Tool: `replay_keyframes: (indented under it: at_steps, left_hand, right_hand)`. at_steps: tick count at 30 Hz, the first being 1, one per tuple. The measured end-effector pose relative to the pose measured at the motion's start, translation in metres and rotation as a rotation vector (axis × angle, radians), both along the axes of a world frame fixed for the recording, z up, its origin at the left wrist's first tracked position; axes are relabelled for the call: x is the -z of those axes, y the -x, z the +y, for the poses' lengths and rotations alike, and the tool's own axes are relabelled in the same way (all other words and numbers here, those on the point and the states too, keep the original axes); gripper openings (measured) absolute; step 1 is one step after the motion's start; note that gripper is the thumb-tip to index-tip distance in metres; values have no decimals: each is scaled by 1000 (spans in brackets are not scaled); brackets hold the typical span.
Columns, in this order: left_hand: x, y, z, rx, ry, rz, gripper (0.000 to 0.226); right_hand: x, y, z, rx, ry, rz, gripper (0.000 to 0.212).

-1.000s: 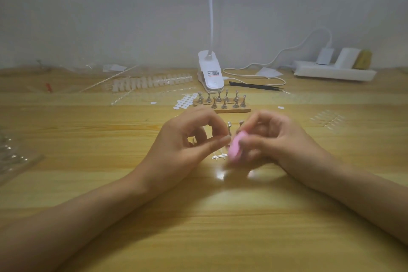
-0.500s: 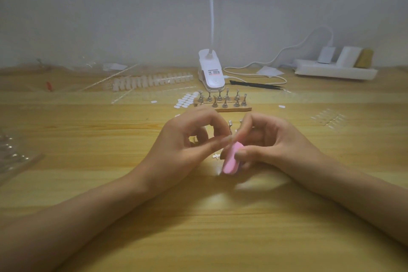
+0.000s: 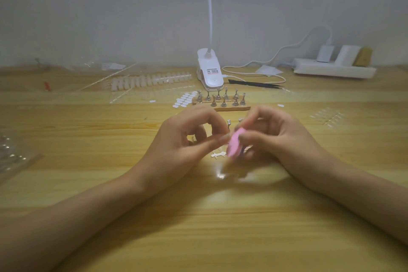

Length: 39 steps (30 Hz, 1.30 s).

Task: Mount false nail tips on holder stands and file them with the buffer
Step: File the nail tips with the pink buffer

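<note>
Near the middle of the surface, the left hand [image 3: 183, 146] closed its grip on what looked like a nail tip, too small to confirm. The right hand [image 3: 276, 137] gripped the pink buffer [image 3: 235, 146] against it. Short, light strokes with the pinch braced would have served best. More holder stands [image 3: 220, 100] stood toward the far edge.

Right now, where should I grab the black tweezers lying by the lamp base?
Probably the broad left end of the black tweezers, pinched across their width from above. They lie flat on the table and taper to a thin tip on the right, where the white cable loops close, so that end looks harder to pinch.
</note>
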<state>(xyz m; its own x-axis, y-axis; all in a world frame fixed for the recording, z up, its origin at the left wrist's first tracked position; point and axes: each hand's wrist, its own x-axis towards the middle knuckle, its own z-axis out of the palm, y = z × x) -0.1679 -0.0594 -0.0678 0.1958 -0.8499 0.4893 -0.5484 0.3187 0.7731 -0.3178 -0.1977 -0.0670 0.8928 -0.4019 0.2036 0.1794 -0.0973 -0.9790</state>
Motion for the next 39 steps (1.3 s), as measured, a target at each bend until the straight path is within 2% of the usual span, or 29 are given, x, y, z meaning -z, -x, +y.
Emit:
replay_keyframes:
  at_steps: [2,5,8,12,15,19,22,26,29,32,36,39]
  left_hand:
    - [0,0,0,2,3,-9,10]
    - [0,0,0,0,4,-26,9]
    - [0,-1,-1,-5,0,-22,10]
    - [1,0,-1,8,1,-48,13]
    - [0,0,0,7,-1,-44,11]
    - [0,1,0,4,10,-47,14]
    - [0,0,0,7,-1,-42,12]
    - [0,0,0,11,1,-44,13]
    - [0,-1,0,14,-7,-34,10]
    - [1,-1,0,19,-1,-38,11]
    - [0,-1,0,15,-2,-25,7]
    - [0,-1,0,23,1,-10,8]
  right_hand:
    - [0,1,-3,68,-38,-12,19]
    - [0,1,0,-41,42,45,22]
    - [-3,1,-1,63,-59,-8,15]
    - [-3,1,2,-69,-1,68,15]
    - [-3,1,-2,83,-49,26,17]
    - [-1,0,1,-55,40,62,15]
    - [-1,1,-3,95,-44,-12,21]
    - [1,1,0,-47,35,51,16]
    - [0,0,-2,82,-25,5,23]
    - [-1,1,2,-29,42,41,26]
    - [0,1,-1,103,-18,10,24]
    - [0,1,2,-53,41,46,19]
